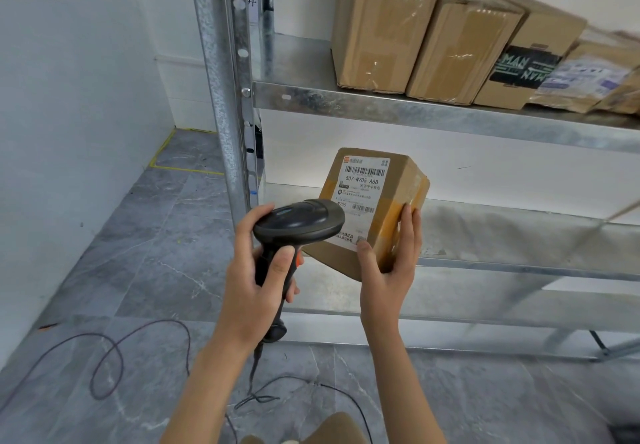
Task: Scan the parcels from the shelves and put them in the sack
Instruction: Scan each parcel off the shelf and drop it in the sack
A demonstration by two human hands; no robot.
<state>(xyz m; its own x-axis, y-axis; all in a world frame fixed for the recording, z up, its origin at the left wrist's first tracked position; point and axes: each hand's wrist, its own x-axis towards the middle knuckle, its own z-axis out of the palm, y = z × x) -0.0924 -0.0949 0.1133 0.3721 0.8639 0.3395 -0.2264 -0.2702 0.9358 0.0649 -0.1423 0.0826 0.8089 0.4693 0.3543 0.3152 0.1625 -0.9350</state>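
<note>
Meanwhile, the right hand (388,270) grips a labelled parcel (375,201) by its lower corner, raised before the lower shelf (519,236); the left hand (256,270) clasps the scanner (299,222), its head just left of the upward-facing label, overlapping its near edge.

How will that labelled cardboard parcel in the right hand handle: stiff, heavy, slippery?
Probably stiff: the parcel keeps square edges in the right hand's grip. Likely light for its size, since that one hand holds it up by a corner while the left hand aims the scanner. The glossy tape on its side may be a little slick.
</note>
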